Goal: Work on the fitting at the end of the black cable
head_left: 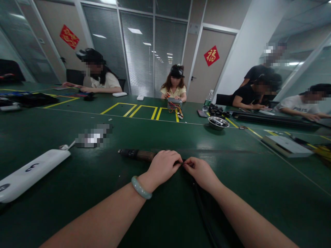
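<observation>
My left hand (165,165), with a pale green bangle (141,188) at the wrist, is closed in a pinch. Facing it, my right hand (200,172) pinches too, and the fingertips of both almost meet. Between them is something small and dark that I cannot make out. A long black strip (200,206), perhaps a tube or sleeve, runs from beneath my right hand toward the table's near edge. Just beyond my left hand lies a rod-like thing with a black and brown handle (137,154); its handle points left and is partly covered by that hand.
At left lies a white device marked 3 (36,174), its cable leading to a blurred-out object (93,136). A metal bowl (218,123) and a bottle (208,99) stand farther back. A grey box (288,146) lies at right. Several people sit around the green table (124,220).
</observation>
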Action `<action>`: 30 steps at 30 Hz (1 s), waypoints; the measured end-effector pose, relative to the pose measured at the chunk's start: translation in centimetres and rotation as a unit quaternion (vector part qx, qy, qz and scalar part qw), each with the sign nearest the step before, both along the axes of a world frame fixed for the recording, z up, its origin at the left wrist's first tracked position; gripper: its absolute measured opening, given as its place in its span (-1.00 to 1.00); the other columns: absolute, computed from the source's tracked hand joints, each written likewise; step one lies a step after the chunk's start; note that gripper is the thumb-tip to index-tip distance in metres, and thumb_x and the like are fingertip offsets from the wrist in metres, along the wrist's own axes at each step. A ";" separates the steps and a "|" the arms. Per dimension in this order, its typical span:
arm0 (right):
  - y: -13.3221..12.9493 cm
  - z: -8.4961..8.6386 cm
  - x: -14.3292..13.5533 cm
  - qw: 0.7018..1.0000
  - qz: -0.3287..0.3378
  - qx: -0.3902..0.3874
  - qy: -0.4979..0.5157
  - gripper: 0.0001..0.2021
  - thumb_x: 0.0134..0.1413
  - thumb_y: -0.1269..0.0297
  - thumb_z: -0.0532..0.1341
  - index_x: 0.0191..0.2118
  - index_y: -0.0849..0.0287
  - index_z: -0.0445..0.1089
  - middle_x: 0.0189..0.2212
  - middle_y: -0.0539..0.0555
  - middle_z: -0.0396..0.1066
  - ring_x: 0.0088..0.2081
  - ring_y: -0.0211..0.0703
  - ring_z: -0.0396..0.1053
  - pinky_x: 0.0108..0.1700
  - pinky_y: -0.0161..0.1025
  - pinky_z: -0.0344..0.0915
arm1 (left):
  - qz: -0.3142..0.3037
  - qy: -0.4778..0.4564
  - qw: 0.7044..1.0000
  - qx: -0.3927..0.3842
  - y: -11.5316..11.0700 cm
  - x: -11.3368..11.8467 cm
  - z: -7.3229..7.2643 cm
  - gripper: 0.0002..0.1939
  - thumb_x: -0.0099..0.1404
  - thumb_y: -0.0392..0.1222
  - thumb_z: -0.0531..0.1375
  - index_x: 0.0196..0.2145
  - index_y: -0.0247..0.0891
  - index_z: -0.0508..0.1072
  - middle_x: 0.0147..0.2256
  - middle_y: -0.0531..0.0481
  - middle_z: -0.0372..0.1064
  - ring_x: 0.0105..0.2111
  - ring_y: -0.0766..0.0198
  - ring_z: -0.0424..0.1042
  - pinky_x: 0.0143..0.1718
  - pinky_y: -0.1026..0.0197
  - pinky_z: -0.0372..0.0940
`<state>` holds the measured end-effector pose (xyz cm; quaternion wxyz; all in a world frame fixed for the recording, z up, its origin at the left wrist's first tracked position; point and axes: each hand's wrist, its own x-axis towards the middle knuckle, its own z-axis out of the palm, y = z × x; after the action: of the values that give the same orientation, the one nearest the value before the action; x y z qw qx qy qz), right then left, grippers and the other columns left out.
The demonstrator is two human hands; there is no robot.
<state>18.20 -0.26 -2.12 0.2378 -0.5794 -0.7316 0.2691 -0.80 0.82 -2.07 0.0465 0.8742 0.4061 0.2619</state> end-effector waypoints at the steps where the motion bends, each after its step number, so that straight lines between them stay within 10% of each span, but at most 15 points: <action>1: 0.0 0.0 0.0 1.000 -0.001 -0.001 0.000 -0.85 0.10 0.24 0.15 -0.31 0.12 0.47 -0.40 -0.01 0.52 -0.38 -0.21 0.43 -0.36 -0.32 0.22 | 0.000 0.001 1.000 0.001 0.0 0.0 -0.1 -0.94 0.27 -0.26 0.19 -0.27 -0.17 0.44 -0.21 0.06 0.43 -0.19 0.19 0.38 -0.13 0.08 0.21; 30: 0.1 0.0 0.1 1.000 0.006 -0.014 0.000 -0.84 0.09 0.23 0.17 -0.30 0.12 0.48 -0.39 0.01 0.53 -0.40 -0.21 0.44 -0.38 -0.33 0.21 | 0.005 0.013 1.000 0.005 0.0 -0.1 -0.2 -0.92 0.29 -0.25 0.16 -0.25 -0.16 0.45 -0.22 0.05 0.41 -0.20 0.20 0.37 -0.15 0.10 0.22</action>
<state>18.28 -0.13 -2.16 0.2284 -0.5781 -0.7313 0.2809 -0.86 0.83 -2.28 0.0360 0.8756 0.4098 0.2530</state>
